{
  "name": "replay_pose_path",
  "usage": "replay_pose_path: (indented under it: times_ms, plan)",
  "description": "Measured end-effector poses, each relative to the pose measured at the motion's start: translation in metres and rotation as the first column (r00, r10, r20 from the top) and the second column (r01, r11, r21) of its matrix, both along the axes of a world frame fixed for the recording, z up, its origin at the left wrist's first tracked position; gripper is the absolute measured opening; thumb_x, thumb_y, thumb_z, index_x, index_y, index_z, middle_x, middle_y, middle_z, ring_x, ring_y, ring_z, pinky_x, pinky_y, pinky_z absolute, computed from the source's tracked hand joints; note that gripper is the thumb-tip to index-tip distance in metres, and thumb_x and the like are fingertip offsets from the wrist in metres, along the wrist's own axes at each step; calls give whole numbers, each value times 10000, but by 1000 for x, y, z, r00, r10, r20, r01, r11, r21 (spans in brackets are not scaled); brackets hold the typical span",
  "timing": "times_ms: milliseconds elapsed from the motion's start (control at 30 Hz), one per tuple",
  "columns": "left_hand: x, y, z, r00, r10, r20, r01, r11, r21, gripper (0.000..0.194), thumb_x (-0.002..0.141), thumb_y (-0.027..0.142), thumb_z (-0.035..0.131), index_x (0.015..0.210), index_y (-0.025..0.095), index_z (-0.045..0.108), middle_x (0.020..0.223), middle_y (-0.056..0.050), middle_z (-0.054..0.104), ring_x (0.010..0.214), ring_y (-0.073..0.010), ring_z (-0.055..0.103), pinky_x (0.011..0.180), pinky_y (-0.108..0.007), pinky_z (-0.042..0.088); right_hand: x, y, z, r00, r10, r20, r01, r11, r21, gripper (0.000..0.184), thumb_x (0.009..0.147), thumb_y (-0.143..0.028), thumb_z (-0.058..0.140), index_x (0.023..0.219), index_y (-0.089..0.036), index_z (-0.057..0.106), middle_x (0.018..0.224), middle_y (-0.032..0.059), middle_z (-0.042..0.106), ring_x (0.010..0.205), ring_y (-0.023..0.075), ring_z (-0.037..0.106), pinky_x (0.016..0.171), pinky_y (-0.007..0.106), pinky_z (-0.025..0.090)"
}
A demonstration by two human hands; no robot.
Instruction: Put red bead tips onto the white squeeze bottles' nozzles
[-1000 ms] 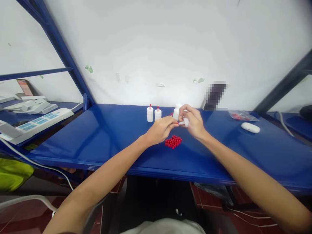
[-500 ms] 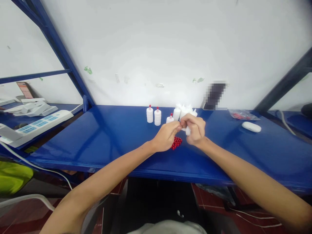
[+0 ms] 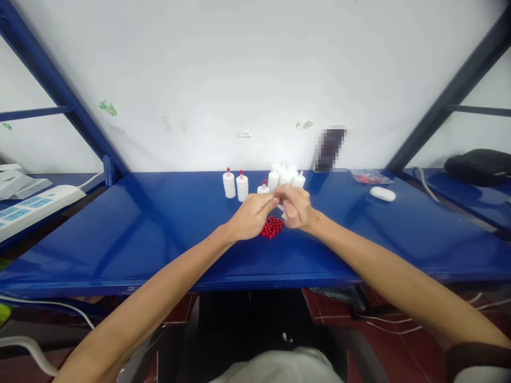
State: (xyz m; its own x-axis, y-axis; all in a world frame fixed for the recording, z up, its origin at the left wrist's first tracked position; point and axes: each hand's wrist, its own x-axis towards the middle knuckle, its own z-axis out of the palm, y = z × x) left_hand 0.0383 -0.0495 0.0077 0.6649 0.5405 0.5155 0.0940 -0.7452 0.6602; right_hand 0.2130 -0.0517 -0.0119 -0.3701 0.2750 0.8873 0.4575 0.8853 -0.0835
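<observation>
My left hand (image 3: 250,217) is closed in a pinch, its fingertips meeting those of my right hand (image 3: 297,206). Between the two, part of a white conical nozzle cap (image 3: 284,215) shows, with my right fingers curled round it. Any small red tip cap in the left pinch is hidden by the fingers. Just below lies a heap of small red tip caps (image 3: 272,227) on the blue table. Beyond my hands stand three white squeeze bottles (image 3: 241,189) with red tips, upright. Several white bottles (image 3: 273,180) without red tips cluster behind my right hand.
A blue table (image 3: 159,229) runs along a white wall. To the right lie a white oval case (image 3: 382,193) and a clear bag (image 3: 371,176) with red pieces. A pixelated dark object (image 3: 330,149) leans on the wall. A power strip (image 3: 35,207) is at left.
The view has turned right. Both hands have drawn together, and my right fingers have folded over the nozzle cap. The red piece seen earlier at my left fingertips is now covered.
</observation>
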Motion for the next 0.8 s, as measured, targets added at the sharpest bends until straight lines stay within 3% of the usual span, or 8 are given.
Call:
replay_pose_path:
  times_ms: [67,233,333,400,500,633,700,800]
  plan:
    - [1,0,-1,1000,15,-5,-15,1000,12,469,1010,498,344,702,164,459,681,-2,506,633,-126,445,611,-267,363,1,3,0,999,-43,-1,43,999,-32,296,922,-389,315,908,-223,559,641,1,543,488,150,499,502,300,430]
    - [-2,9,-3,998,58,-17,-56,990,126,413,1030,427,307,817,161,542,779,-32,595,703,-151,526,669,-283,405,-6,-2,4,989,-142,-47,123,951,-282,266,919,-437,372,912,-246,556,655,-3,565,525,147,508,560,301,446]
    - [-12,21,-1,962,263,74,-272,947,171,309,1021,382,356,1011,184,594,757,-7,589,688,-140,539,668,-271,397,-8,-3,10,942,-264,-208,176,914,-366,233,967,-427,371,960,-253,525,635,-26,515,515,133,462,548,290,419]
    - [-24,31,2,873,454,180,-477,871,117,261,1001,362,400,1034,201,603,592,43,470,535,-115,440,569,-254,336,-7,1,14,880,-332,-339,188,900,-393,252,982,-466,374,1000,-258,514,686,-17,510,563,139,483,567,294,432]
    - [-43,49,5,756,579,306,-620,783,51,167,947,306,472,904,203,596,506,69,347,468,-100,336,517,-246,276,-5,11,18,844,-338,-417,127,881,-456,307,944,-534,470,1061,-259,538,842,16,567,693,154,555,639,310,486]
    - [-61,66,5,653,702,284,-726,687,-28,163,901,275,485,777,198,558,454,83,265,424,-90,278,502,-241,268,-10,20,16,845,-281,-456,-18,836,-549,373,867,-554,594,1065,-240,631,988,50,622,808,173,621,706,332,541]
    - [-64,70,1,635,732,247,-755,656,-1,125,881,265,497,807,194,568,468,81,322,437,-91,336,535,-239,324,-14,20,14,818,-260,-514,-84,829,-553,373,801,-522,686,1024,-225,650,1013,61,640,869,191,645,731,341,558]
    - [-65,76,-7,695,686,215,-714,695,89,237,851,289,553,1065,191,577,758,13,570,633,-119,525,639,-250,430,-19,19,11,786,-240,-570,-151,819,-553,361,719,-436,781,961,-211,633,976,61,673,912,213,668,778,364,567]
